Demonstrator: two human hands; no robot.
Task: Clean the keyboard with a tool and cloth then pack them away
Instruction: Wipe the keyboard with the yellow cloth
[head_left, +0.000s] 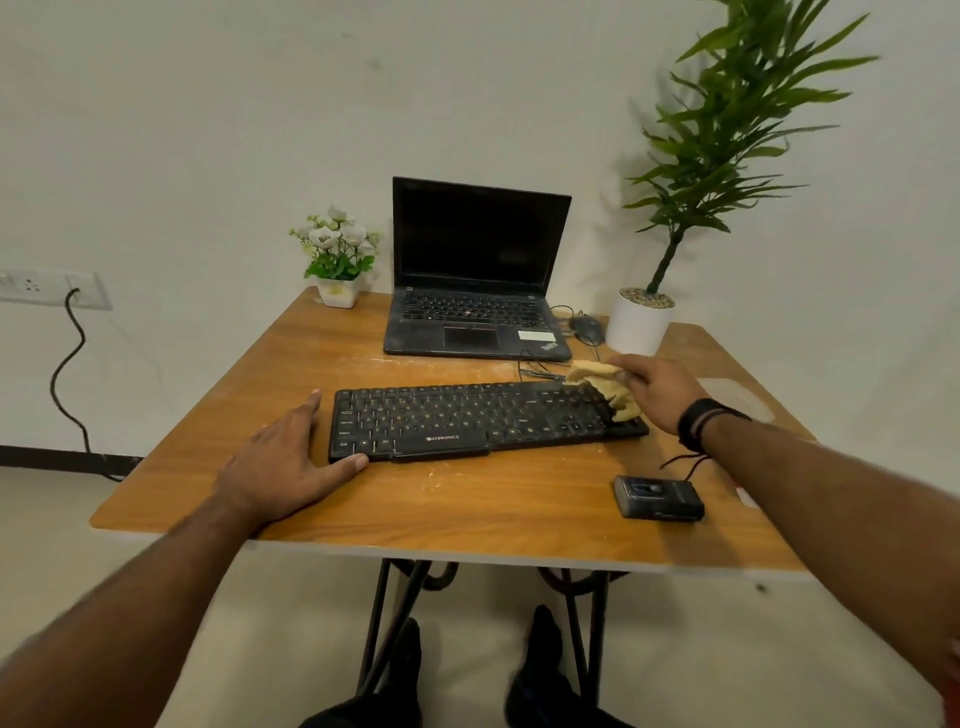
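Black keyboard (485, 421) lying crosswise in the middle of the wooden tabletop (509, 499), long side roughly parallel to the near edge, dusty between the keys. Right hand (655, 391) over the keyboard's right end, fingers curled round a crumpled yellowish cloth (608, 388), bunching it and pressing it down onto the keys at that end; part of the cloth sticking out beyond the keyboard's far edge. Dark bands (698, 422) round the right wrist, a thin string trailing from them toward the tabletop. Left hand (291, 457) flat on the tabletop against the keyboard's left end, fingers straight and together along the short side, thumb spread and touching the near left corner, holding nothing. Small dark rectangular box (658, 498) near the right part of the near edge, apart from the keyboard; whether a tool or a case, cannot tell. Pale dust or crumbs scattered on the wood in front of and behind the keyboard. Open black laptop (478, 291) toward the far edge, screen dark, just beyond the keyboard. Dark mouse (588, 328) to the right of the laptop, its thin cable looping toward the keyboard's far right corner. White pot with a tall green plant (641, 322) at the far right corner, small white pot of white flowers (337, 260) at the far left corner. Wall socket (52, 288) at left with a black cord hanging down. Dark-trousered legs and black shoes (540, 639) below the near edge, beside the black metal table legs
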